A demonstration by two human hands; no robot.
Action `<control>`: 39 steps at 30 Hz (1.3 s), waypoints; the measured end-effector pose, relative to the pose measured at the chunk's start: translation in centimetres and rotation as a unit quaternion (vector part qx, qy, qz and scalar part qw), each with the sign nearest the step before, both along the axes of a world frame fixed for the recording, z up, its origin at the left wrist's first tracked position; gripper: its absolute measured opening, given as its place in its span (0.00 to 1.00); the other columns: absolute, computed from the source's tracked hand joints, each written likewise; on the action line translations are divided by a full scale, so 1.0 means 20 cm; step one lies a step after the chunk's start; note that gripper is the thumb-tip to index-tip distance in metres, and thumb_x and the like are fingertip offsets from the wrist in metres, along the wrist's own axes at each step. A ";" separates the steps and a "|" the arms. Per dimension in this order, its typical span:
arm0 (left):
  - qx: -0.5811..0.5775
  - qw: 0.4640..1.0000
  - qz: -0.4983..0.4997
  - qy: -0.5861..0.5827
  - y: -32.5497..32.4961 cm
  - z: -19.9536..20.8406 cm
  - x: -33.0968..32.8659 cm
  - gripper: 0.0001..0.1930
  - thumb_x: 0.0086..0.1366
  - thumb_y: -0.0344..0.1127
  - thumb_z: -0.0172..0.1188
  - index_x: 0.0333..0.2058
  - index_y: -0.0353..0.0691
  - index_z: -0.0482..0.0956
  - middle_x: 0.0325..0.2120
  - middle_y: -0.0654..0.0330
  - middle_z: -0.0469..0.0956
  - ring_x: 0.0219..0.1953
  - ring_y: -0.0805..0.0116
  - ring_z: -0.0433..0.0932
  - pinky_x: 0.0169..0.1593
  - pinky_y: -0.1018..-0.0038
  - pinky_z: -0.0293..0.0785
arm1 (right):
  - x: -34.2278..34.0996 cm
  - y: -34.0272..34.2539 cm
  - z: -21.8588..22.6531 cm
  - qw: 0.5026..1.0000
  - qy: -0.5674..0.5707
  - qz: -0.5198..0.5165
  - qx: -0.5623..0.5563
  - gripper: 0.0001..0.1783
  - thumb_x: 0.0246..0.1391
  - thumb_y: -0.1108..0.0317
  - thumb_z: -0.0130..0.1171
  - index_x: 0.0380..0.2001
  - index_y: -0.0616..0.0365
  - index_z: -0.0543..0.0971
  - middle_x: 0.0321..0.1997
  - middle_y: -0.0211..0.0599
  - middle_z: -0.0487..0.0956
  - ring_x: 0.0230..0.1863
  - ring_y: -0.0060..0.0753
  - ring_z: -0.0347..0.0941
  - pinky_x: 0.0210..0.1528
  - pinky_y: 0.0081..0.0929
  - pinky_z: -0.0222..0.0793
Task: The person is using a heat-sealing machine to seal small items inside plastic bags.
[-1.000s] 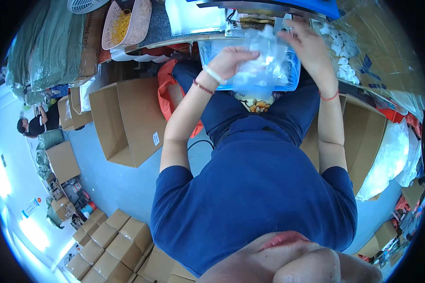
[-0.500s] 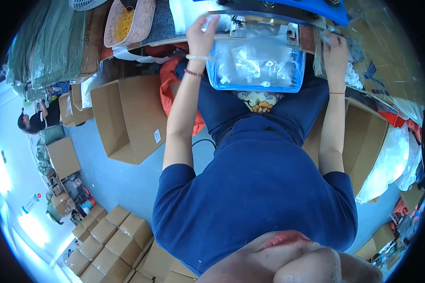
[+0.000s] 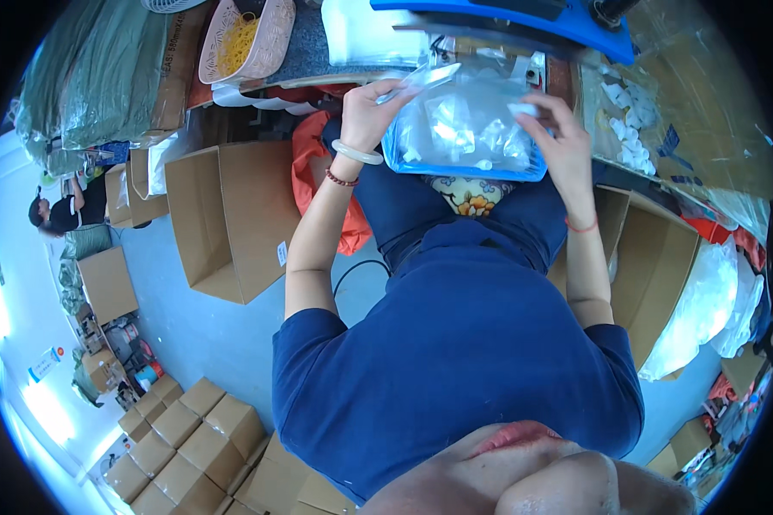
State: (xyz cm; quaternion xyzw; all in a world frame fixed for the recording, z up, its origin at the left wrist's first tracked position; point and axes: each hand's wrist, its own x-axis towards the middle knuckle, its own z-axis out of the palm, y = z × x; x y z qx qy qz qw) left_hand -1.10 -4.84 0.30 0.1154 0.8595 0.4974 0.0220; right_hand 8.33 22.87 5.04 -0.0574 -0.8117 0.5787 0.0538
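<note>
My left hand (image 3: 371, 113) pinches a small clear plastic bag (image 3: 432, 77), which points up and to the right. Across from it, my right hand (image 3: 561, 137) holds a small white piece (image 3: 522, 109) between thumb and fingers; its exact kind is too small to make out. Between and below both hands, a blue basket (image 3: 391, 154) at my lap is filled with clear bags (image 3: 455, 129), some with white bits in them. More small white pieces (image 3: 634, 153) lie scattered on the bench to the right of my right hand.
A blue-framed machine (image 3: 524, 19) overhangs the bench ahead. At the far left stand a pink basket of yellow rubber bands (image 3: 275, 43) and a stack of clear bags (image 3: 365, 34). Open cartons (image 3: 266, 197) flank me. Another person (image 3: 64, 210) is at the distant left.
My left hand has moved down and right and now has a clear bag. My right hand has come left from the scattered pieces with a white piece in it.
</note>
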 end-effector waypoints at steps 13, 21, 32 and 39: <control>0.127 0.945 -0.221 -0.207 0.19 0.14 0.11 0.13 0.63 0.38 0.66 0.40 0.33 0.85 0.30 0.60 0.84 0.32 0.79 0.78 0.37 0.82 0.73 | -0.17 0.00 0.21 0.941 0.116 0.204 0.242 0.15 0.55 0.62 0.62 0.42 0.58 0.78 0.42 0.39 0.79 0.42 0.42 0.76 0.44 0.30 0.70; 0.411 0.777 -0.153 -0.452 0.39 -0.18 -0.11 0.14 0.68 0.32 0.58 0.46 0.26 0.78 0.43 0.50 0.81 0.46 0.62 0.81 0.52 0.73 0.77 | -0.19 0.29 0.00 0.903 0.135 -0.026 0.406 0.16 0.59 0.62 0.57 0.48 0.56 0.78 0.52 0.43 0.79 0.48 0.47 0.77 0.47 0.38 0.73; 0.140 0.983 -0.072 -0.092 0.14 -0.17 -0.27 0.17 0.63 0.39 0.65 0.45 0.33 0.82 0.37 0.57 0.84 0.40 0.67 0.82 0.46 0.73 0.78 | -0.26 0.59 -0.42 0.842 0.012 -0.187 0.506 0.14 0.63 0.60 0.52 0.47 0.53 0.80 0.42 0.44 0.82 0.42 0.51 0.78 0.46 0.42 0.72; -0.247 0.925 -0.042 0.284 -0.11 -0.29 -0.25 0.12 0.60 0.35 0.64 0.43 0.43 0.83 0.44 0.59 0.83 0.52 0.59 0.78 0.56 0.62 0.70 | -0.12 0.47 -0.09 0.939 0.115 -0.225 0.234 0.15 0.60 0.59 0.60 0.46 0.55 0.80 0.39 0.37 0.82 0.38 0.31 0.78 0.43 0.27 0.71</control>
